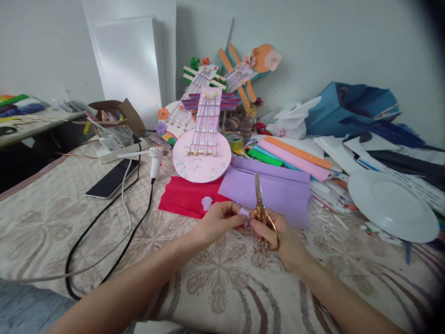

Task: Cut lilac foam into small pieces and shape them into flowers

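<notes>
My left hand [222, 220] pinches a small piece of lilac paper [244, 215] at the middle of the table. Beside it, my right hand [274, 232] is wrapped round the gold handles of the scissors [259, 197], whose blades point up and away from me. The right fingertips are at the edge of the small piece. Behind the hands lie a lilac crepe sheet [274, 190] and a red crepe sheet [181, 197]. A crumpled lilac scrap [206, 203] rests on the red one.
A pink paper instrument [201, 162] with strings stands behind the sheets. To the left are a white glue gun [155, 162], a black phone [113, 178] and cables. Rolled coloured papers [295, 157], paper scraps and a white plate [392, 206] are at right.
</notes>
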The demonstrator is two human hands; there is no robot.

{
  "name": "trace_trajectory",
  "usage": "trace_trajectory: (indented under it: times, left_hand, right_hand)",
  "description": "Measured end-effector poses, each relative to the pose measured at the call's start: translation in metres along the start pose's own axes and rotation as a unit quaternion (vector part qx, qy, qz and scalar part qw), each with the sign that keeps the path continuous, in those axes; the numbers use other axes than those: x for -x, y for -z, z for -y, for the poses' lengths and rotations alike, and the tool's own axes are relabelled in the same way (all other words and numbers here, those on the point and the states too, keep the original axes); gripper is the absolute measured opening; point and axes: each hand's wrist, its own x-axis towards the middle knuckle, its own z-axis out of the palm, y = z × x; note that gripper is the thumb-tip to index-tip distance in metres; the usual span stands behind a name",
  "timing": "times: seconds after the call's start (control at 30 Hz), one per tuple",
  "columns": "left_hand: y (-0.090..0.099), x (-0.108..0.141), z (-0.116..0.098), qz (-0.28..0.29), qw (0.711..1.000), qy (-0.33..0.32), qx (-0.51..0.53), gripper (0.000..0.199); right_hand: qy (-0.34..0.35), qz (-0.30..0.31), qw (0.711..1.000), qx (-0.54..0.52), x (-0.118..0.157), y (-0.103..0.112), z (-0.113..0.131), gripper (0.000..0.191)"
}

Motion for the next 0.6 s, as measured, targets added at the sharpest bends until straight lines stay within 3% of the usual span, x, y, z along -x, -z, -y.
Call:
trace_trajectory:
  times: [0.3,0.43,0.6]
  left_hand:
    - [0.003,0.001,-0.008,-0.009,1.0,-0.004,0.029,0.021]
    - [0.006,-0.001,-0.007,0.0,0.999,-0.017,0.042,0.02]
    - [0.008,-0.002,-0.008,-0.017,0.998,-0.011,0.059,0.021]
  right_hand:
    - [0.074,0.049,0.994,0.066,0.01,0.008,0.006,0.043]
    - [0.051,0.081,0.987,0.126,0.013,0.011,0.004,0.044]
    - [0.032,0.112,0.986,0.123,0.012,0.01,0.001,0.045]
